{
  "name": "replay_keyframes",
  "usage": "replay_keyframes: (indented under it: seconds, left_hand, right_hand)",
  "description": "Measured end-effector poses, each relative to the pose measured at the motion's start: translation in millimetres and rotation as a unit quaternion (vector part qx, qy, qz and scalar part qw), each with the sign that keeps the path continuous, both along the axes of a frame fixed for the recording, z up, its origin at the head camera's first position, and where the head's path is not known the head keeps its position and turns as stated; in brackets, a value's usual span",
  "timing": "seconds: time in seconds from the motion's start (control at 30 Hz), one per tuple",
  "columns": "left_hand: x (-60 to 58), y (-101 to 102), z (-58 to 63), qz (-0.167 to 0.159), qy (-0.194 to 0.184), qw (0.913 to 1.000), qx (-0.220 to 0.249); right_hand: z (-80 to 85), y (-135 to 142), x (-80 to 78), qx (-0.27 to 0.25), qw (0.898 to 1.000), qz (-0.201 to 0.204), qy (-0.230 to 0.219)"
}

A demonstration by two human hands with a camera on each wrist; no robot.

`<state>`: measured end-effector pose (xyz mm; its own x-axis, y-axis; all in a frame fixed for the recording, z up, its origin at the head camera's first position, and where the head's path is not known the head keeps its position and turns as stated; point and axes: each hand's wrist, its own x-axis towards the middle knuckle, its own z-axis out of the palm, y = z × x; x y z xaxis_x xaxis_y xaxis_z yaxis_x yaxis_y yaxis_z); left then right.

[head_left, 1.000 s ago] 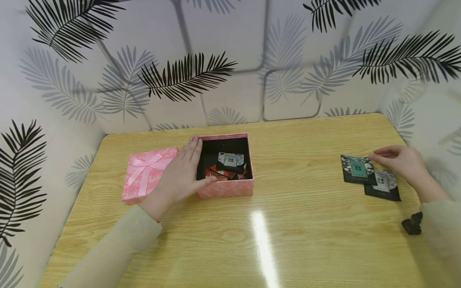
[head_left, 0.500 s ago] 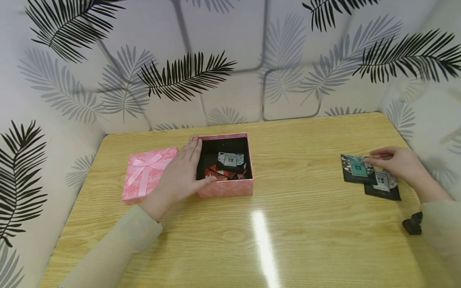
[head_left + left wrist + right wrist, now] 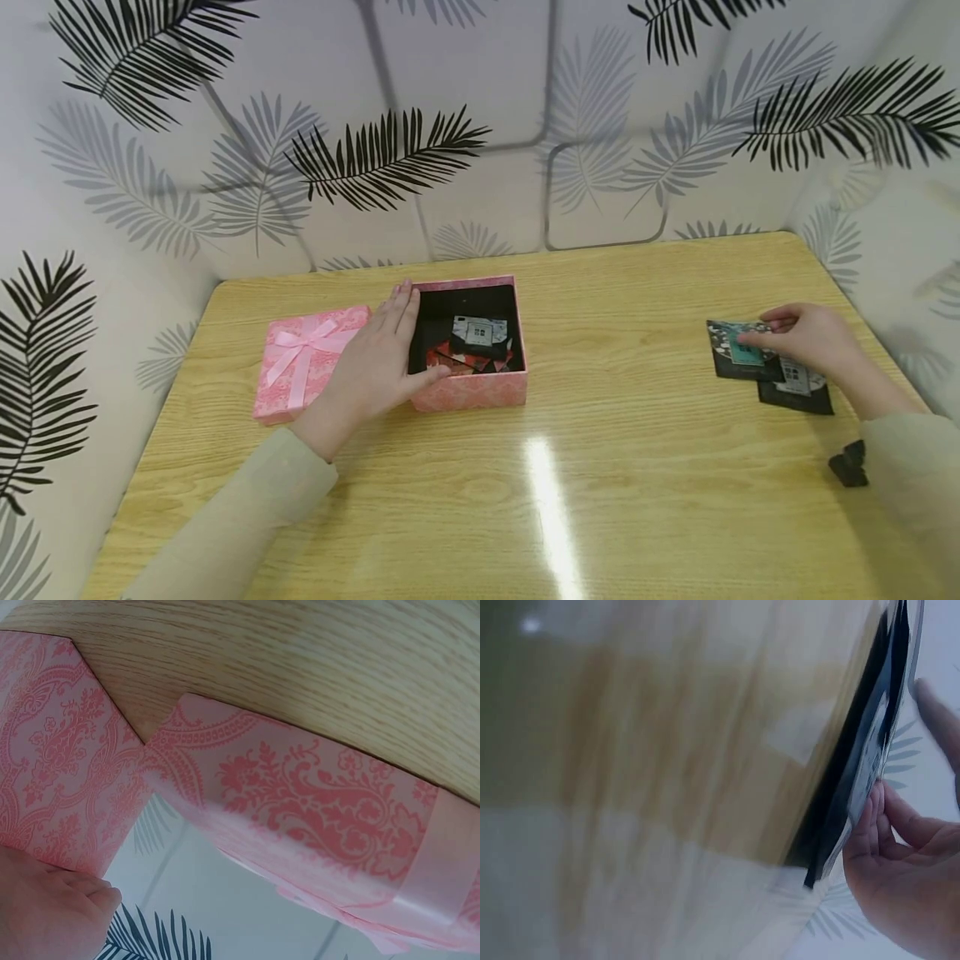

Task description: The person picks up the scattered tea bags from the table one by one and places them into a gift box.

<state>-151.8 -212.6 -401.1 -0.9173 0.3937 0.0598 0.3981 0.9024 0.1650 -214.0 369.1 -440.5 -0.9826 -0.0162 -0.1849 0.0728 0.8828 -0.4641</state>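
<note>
My left hand (image 3: 375,354) lies with straight fingers along the left side of an open pink patterned box (image 3: 471,392), its thumb at the front rim. Inside the box are a dark sachet with a pale label (image 3: 480,336) and red packets (image 3: 457,360). On the right, my right hand (image 3: 810,337) pinches a flat black sachet with a teal label (image 3: 726,363), thumb on its face and fingers at its edge. A second black sachet (image 3: 798,402) lies partly under it. In the right wrist view the fingers (image 3: 874,817) touch the sachet edge (image 3: 862,769).
The pink lid with a ribbon bow (image 3: 300,375) lies left of the box, partly behind my left hand. A small black object (image 3: 849,465) sits near my right sleeve. The wooden table (image 3: 637,500) meets a leaf-patterned wall (image 3: 510,200) at the back.
My right hand has moved left over the teal-labelled sachet, its thumb sliding from the edge onto the label. The left hand and the box have stayed put.
</note>
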Motion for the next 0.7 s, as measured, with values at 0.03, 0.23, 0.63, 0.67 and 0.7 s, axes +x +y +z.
replay_keyframes:
  seconds: [0.03,0.23,0.63,0.67,0.7]
  left_hand:
    - [-0.1,0.0,0.2,0.001,-0.001,1.0,0.0]
    - [-0.4,0.4,0.8,0.005,-0.009,0.9999,0.0]
    - [-0.3,0.4,1.0,0.009,-0.012,0.9999,0.001]
    - [-0.2,0.3,0.9,0.009,-0.012,0.9999,0.002]
    - [-0.2,0.2,0.9,0.009,-0.012,0.9999,0.002]
  right_hand:
    - [-0.2,-1.2,0.0,0.001,1.0,0.001,0.002]
    - [-2.0,-4.3,-0.1,-0.009,1.0,-0.007,0.018]
    - [-3.6,0.1,-3.3,-0.033,0.999,-0.001,0.035]
    - [-3.6,-0.1,-3.6,-0.036,0.999,0.001,0.039]
    - [-3.4,-0.4,-3.9,-0.038,0.998,0.003,0.042]
